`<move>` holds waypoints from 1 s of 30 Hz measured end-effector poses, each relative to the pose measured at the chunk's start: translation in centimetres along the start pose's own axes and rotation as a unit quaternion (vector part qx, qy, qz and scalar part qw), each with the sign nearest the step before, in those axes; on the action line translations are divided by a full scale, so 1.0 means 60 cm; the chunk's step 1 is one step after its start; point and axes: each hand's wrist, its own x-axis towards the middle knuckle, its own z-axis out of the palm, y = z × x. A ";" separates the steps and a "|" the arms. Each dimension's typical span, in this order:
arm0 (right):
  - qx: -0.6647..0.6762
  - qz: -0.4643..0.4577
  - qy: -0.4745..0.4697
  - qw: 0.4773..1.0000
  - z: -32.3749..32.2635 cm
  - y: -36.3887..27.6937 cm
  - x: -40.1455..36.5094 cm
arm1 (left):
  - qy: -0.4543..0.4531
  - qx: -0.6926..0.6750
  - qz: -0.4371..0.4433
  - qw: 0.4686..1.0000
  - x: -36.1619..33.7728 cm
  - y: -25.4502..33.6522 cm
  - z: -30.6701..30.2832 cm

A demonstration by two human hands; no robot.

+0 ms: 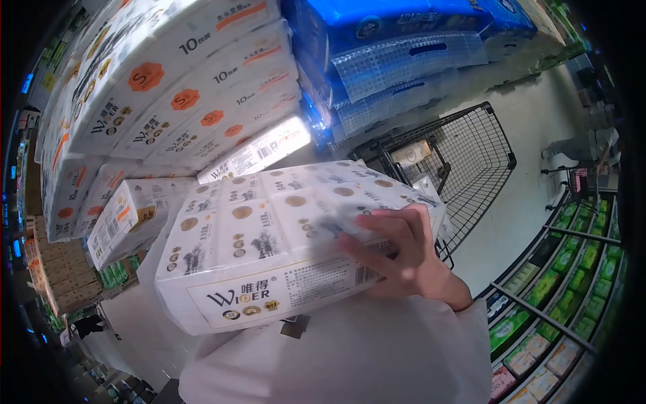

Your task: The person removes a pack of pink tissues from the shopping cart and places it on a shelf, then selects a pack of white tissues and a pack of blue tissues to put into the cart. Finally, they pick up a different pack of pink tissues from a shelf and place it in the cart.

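Observation:
A large white plastic-wrapped tissue pack lies tilted in front of my body, its printed side facing me. My right hand grips its right end, with fingers curled over the top edge; the fingertips are blurred. My left hand does not show. Behind the pack, similar white packs stand in a tall stack at the upper left. A smaller white pack sits tilted at the left, beside the stack.
A black wire shopping cart holding a few items stands at the right. Blue tissue packs are piled at the top. Shelves of green packs curve along the lower right. A person with another cart is at the far right.

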 end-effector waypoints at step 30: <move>0.252 0.590 0.381 0.665 0.019 0.237 -0.590 | -0.284 0.384 -0.410 0.777 0.221 -0.423 0.337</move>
